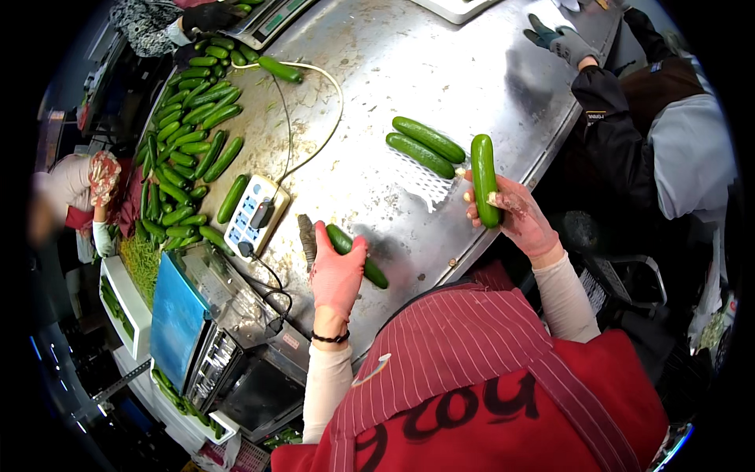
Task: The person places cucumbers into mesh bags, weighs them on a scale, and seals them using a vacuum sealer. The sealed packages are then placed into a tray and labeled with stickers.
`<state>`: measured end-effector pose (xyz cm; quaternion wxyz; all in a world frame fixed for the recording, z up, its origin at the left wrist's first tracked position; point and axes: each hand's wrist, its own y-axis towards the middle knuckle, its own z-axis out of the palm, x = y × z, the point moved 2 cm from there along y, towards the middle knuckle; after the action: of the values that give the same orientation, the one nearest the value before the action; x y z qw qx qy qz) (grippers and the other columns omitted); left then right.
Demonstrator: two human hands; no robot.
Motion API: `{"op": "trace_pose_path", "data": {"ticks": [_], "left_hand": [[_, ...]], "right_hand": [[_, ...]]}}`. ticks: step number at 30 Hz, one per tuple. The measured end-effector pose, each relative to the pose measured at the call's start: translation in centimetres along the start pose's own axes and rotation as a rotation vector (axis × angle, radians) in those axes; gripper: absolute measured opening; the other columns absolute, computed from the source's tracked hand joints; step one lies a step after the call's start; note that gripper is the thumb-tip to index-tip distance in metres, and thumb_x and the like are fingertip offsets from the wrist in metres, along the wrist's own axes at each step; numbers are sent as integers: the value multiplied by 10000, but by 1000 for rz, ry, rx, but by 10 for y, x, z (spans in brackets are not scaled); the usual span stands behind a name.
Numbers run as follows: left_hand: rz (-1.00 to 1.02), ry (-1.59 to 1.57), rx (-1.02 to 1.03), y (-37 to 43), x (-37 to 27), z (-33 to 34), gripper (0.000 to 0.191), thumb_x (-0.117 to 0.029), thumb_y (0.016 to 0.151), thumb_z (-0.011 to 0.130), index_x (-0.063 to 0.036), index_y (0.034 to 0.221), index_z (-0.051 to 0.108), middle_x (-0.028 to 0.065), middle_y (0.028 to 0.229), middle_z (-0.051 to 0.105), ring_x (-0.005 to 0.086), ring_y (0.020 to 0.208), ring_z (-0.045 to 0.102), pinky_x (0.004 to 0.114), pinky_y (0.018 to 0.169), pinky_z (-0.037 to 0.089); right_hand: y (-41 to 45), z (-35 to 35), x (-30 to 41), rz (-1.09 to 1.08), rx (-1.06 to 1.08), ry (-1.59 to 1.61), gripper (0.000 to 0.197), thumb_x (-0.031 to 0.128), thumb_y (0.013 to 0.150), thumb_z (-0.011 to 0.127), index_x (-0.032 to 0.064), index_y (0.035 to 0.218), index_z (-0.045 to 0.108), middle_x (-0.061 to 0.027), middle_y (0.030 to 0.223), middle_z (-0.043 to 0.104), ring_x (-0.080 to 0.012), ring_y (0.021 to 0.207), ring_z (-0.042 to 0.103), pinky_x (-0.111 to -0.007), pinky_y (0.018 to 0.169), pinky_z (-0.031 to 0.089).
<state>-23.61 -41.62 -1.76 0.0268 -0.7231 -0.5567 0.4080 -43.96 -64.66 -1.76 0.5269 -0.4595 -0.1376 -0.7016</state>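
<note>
My right hand (519,219), in a pink glove with bare fingertips showing, holds a green cucumber (483,177) lengthwise above the table's near edge. In a pink glove too, my left hand (337,274) has its thumb and fingers on either side of another cucumber (375,272) low over the metal table. Two cucumbers (429,140) lie side by side, just left of my right hand. Under them spreads a white foam net (426,187), partly hidden. A dark ridged object (306,241), its kind unclear, lies beside my left fingers.
A white power strip (256,215) with plugs and cables lies left of centre. Beyond it is a large heap of cucumbers (183,159). A machine with a blue panel (177,312) stands at lower left. Co-workers' gloved hands (566,44) and a scale (274,20) are at the far side.
</note>
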Motion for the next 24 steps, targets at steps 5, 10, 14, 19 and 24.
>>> {"op": "trace_pose_path", "data": {"ticks": [5, 10, 14, 19, 24], "left_hand": [[44, -757, 293, 17, -75, 21, 753, -212, 902, 703, 41, 1482, 295, 70, 947, 646, 134, 734, 616, 274, 632, 534], [90, -738, 151, 61, -119, 71, 845, -262, 878, 744, 12, 1496, 238, 117, 1060, 632, 168, 780, 641, 293, 606, 559], [62, -416, 36, 70, -120, 86, 889, -308, 874, 742, -15, 1517, 204, 128, 1008, 653, 183, 710, 647, 294, 577, 548], [24, -389, 117, 63, -116, 82, 903, -359, 907, 701, -25, 1543, 154, 113, 845, 671, 182, 528, 615, 292, 508, 505], [-62, -839, 221, 71, -104, 97, 814, -355, 956, 650, -35, 1536, 176, 151, 976, 656, 201, 606, 665, 283, 496, 525]], "right_hand": [[-2, -11, -6, -43, -63, -89, 619, 386, 982, 595, -10, 1429, 435, -73, 1064, 630, -132, 878, 616, -254, 737, 489], [4, -15, -14, -221, -230, -217, 680, 474, 977, 580, 12, 1451, 423, -65, 1137, 595, -90, 967, 563, -232, 781, 452], [16, -16, -16, -375, -301, -465, 623, 411, 999, 565, 4, 1447, 417, -94, 1262, 551, -120, 1070, 534, -288, 875, 457], [29, -7, -15, -488, -448, -800, 510, 159, 941, 651, -20, 1379, 461, -132, 1219, 556, -204, 1026, 553, -338, 906, 464], [47, 11, -16, -572, -534, -1068, 538, 6, 816, 697, -10, 1319, 506, -155, 1146, 569, -306, 1038, 552, -390, 940, 448]]}}
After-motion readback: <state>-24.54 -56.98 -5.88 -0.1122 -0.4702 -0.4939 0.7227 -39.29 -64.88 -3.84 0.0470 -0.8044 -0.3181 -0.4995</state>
